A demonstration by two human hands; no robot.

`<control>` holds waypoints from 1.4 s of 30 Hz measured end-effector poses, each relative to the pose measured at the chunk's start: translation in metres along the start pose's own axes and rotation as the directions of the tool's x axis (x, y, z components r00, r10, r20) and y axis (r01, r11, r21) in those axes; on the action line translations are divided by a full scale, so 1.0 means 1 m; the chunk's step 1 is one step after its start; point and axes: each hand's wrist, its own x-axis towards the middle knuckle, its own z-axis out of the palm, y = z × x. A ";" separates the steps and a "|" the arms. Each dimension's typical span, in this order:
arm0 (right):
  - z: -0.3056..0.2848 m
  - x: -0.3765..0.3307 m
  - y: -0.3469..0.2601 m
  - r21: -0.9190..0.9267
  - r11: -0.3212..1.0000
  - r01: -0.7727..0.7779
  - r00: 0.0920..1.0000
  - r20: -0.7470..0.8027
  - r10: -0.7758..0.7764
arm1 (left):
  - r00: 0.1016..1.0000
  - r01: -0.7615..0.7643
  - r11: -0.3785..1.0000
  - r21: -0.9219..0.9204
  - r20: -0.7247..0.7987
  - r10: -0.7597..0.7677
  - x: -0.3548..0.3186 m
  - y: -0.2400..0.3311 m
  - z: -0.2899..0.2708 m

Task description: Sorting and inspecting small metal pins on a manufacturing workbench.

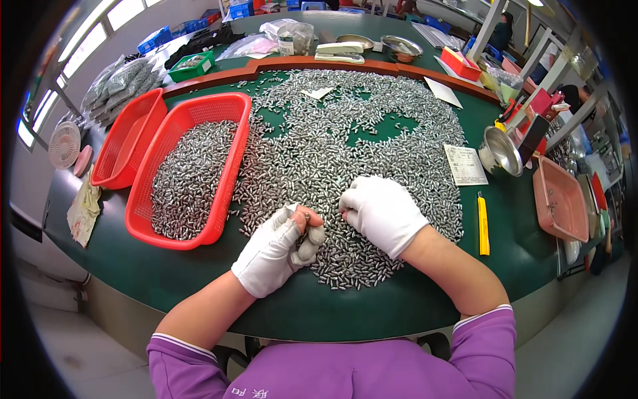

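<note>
A wide spread of small, shiny silver metal pieces, short and cylinder-like, covers the green table in front of me. My left hand, in a white glove with bare fingertips, is curled at the near left edge of the spread. Its thumb and forefinger pinch a small metal piece, mostly hidden by the fingers. My right hand, also white-gloved, reaches down onto the spread to the right of it. Its fingers are bent together, and what lies between them is hidden.
A red plastic basket heaped with the same pieces stands left, beside another red basket. Right are a yellow cutter knife, a printed paper slip, a metal bowl and a pink tray. A brown wooden ledge borders the back.
</note>
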 end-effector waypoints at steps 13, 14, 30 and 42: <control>-0.020 0.003 -0.023 0.519 0.839 0.165 0.969 -0.245 -0.039 | 0.995 0.068 0.998 0.009 0.071 -0.069 0.000 0.004 0.006; -0.018 0.003 -0.025 0.579 0.797 0.170 0.975 -0.217 -0.050 | 0.995 0.059 0.998 -0.029 0.088 -0.056 0.000 0.000 0.003; 0.006 0.003 -0.001 0.021 1.000 0.014 0.999 -0.051 -0.013 | 0.999 0.037 0.998 0.058 0.012 -0.038 0.000 0.000 0.002; -0.017 0.005 -0.020 0.508 0.827 0.240 0.954 -0.280 -0.106 | 0.995 0.065 0.995 -0.072 0.084 -0.059 0.002 0.000 0.001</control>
